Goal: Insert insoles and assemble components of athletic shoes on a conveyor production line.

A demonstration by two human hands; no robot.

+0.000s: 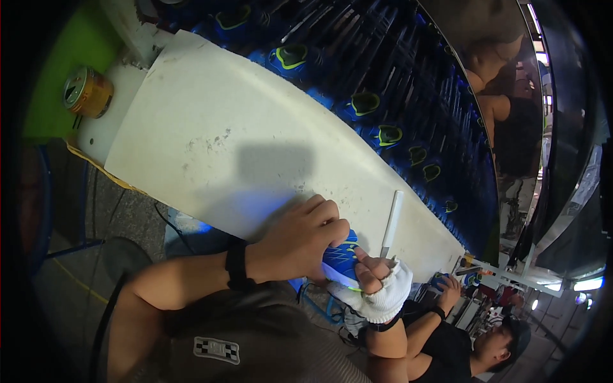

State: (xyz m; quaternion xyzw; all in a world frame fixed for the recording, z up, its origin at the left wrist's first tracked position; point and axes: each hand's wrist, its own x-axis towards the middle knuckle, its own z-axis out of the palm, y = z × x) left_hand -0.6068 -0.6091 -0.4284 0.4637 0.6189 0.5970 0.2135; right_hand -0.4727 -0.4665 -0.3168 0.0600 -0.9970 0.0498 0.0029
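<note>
A blue sports shoe (341,258) with yellow-green trim and a pale sole edge is held near the table's front edge. My left hand (303,231), bare with a dark band at the wrist, curls its fingers over the shoe's upper. From the other side my right hand (385,286), in a white fingerless glove, grips the shoe with bare fingertips. My hands cover much of the shoe. Just beyond my right hand, a tool with a white handle (393,220) and a narrow grey blade lies on the white tabletop (185,108).
Beyond the table, several blue shoes (367,104) stand along a dark blue-lit surface (408,83). At the far left is an orange can (89,92) with an opened top. A co-worker (460,338) in black sits at lower right, one hand on a blue item. A round stool (126,258) stands at lower left.
</note>
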